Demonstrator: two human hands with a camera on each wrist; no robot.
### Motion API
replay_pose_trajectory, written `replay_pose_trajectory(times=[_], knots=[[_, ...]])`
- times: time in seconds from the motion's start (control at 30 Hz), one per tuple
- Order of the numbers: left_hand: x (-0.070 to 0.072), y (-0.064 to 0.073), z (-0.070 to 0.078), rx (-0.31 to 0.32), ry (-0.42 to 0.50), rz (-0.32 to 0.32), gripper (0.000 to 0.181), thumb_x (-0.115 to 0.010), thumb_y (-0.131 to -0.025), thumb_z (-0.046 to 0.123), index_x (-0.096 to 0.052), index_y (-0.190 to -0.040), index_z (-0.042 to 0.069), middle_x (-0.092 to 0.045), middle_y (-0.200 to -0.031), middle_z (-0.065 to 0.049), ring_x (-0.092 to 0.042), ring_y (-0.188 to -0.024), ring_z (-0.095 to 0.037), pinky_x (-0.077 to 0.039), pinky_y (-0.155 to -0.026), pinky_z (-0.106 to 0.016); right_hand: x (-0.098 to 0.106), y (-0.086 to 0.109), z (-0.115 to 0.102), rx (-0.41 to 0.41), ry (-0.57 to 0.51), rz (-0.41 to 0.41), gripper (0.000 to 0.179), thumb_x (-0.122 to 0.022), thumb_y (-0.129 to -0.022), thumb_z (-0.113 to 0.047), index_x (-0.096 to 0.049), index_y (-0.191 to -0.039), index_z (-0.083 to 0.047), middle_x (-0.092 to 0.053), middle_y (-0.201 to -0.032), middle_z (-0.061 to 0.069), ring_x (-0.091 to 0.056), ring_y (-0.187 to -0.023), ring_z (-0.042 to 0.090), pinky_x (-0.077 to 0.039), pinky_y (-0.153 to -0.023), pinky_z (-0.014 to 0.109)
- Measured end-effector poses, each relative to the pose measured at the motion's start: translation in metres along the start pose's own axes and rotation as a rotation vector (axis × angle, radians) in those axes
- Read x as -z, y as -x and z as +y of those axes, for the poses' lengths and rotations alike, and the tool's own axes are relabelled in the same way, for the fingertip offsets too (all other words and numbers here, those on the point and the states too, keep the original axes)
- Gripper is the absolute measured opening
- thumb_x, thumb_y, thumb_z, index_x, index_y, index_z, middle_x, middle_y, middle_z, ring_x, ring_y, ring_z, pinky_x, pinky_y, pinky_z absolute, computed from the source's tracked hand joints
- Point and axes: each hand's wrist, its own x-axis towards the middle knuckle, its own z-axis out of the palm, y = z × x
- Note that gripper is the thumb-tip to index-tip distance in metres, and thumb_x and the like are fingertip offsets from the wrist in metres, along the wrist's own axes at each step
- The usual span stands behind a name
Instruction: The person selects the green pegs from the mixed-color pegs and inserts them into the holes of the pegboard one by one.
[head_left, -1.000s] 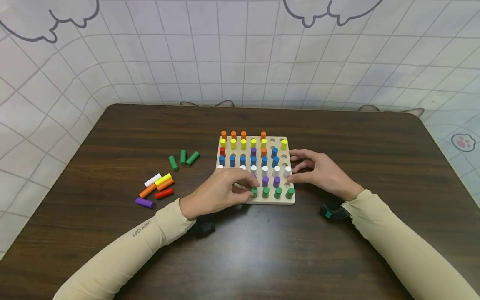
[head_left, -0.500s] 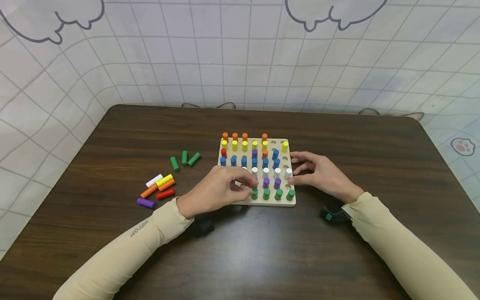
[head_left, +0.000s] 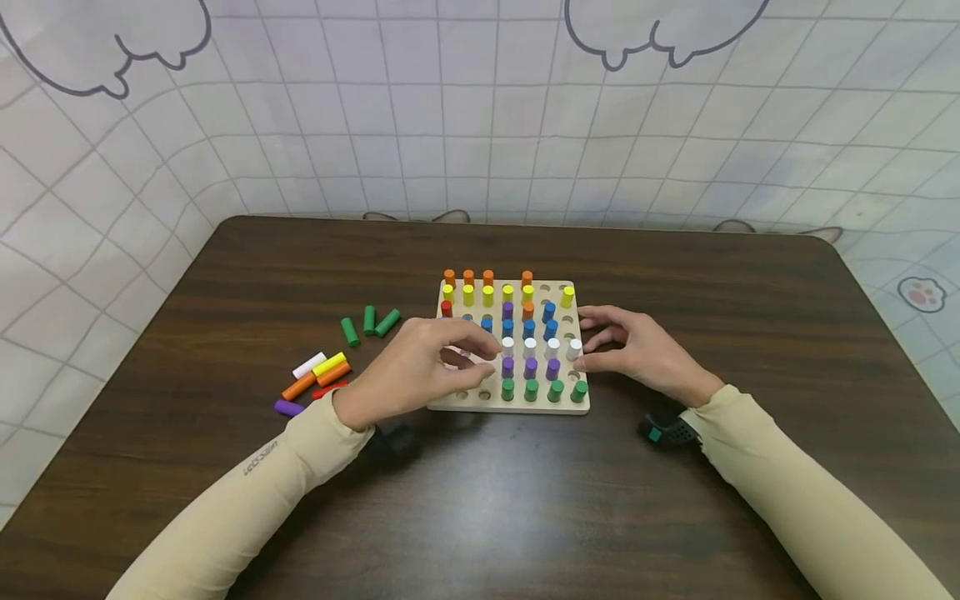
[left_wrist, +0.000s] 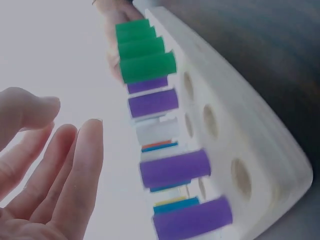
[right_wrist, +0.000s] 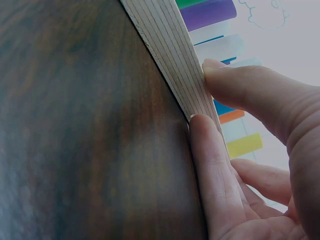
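A pale wooden pegboard (head_left: 543,409) stands on the table with rows of coloured pegs in its holes. Over its left front part hovers my left hand (head_left: 408,367), thumb and fingers parted around nothing. Just right of its fingertips, a green peg (head_left: 507,390) stands upright at the left end of the front row of green pegs. Bare holes and purple pegs (left_wrist: 175,169) show beside that hand in the left wrist view. My right hand (head_left: 645,354) grips the board's right edge, its thumb at the top edge and a finger (right_wrist: 212,165) along the layered side.
Left of the board lie loose pegs: several green (head_left: 350,332), a white one (head_left: 309,365), a yellow one (head_left: 330,364), orange ones (head_left: 298,385), a red one (head_left: 328,389) and a purple one (head_left: 288,407). A tiled-pattern curtain (head_left: 480,108) hangs behind the dark table (head_left: 525,517).
My left hand has drawn back leftward from the green peg, its thumb and fingers spreading apart, and that peg is now left standing in the board. My right hand keeps its place.
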Motion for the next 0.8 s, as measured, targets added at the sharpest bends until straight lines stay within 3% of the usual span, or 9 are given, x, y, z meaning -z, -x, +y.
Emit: replay_pose_trajectory(times=[0.37, 0.8], knots=[[0.018, 0.008, -0.007, 0.033, 0.007, 0.066, 0.024, -0.082, -0.086, 0.006, -0.075, -0.109, 0.004, -0.079, -0.104, -0.006, -0.078, -0.093, -0.016, -0.065, -0.084, -0.028, -0.003, 0.001, -0.001, 0.016, -0.002, -0.002, 0.084, -0.086, -0.084, -0.040, -0.046, -0.154, -0.018, -0.062, -0.139, 0.007, -0.068, -0.109, 0.015, -0.050, -0.093, 0.025], [0.046, 0.019, -0.020, 0.095, -0.055, 0.127, 0.021, -0.080, -0.089, 0.010, -0.075, -0.109, 0.011, -0.078, -0.104, -0.002, -0.075, -0.091, -0.013, -0.065, -0.085, -0.037, -0.001, 0.001, -0.004, 0.004, 0.011, 0.006, 0.083, -0.086, -0.083, -0.042, -0.047, -0.153, -0.021, -0.064, -0.138, 0.004, -0.069, -0.110, 0.017, -0.047, -0.098, 0.031]])
